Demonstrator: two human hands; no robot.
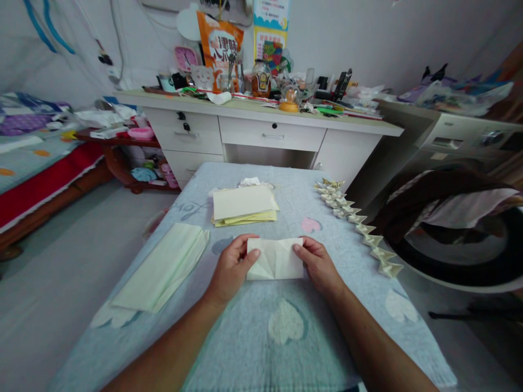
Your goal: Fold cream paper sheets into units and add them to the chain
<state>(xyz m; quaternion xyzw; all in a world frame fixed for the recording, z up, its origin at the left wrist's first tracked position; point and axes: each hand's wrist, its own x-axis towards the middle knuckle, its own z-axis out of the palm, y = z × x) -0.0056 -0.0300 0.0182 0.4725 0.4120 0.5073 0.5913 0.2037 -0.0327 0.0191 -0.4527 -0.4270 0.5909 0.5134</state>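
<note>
A sheet of pale paper (281, 261) with crease lines spreads between my two hands, just over the cloth-covered table. My left hand (235, 265) pinches its left edge, thumb on top and fingers behind. At the right edge, my right hand (321, 264) grips it the same way. Beyond the hands lies a stack of cream and yellow paper (245, 203). To the left rests a pile of larger pale green folded sheets (163, 267). Along the table's right side runs a row of small folded paper pieces (370, 238) with pointed corners.
The table wears a light blue cloth (229, 337) with heart shapes. Behind it stands a white desk (269, 133) crowded with jars, a snack bag (220, 49) and a pink clock (186, 58). A washing machine (461, 141) is on the right, a bed (41, 158) on the left.
</note>
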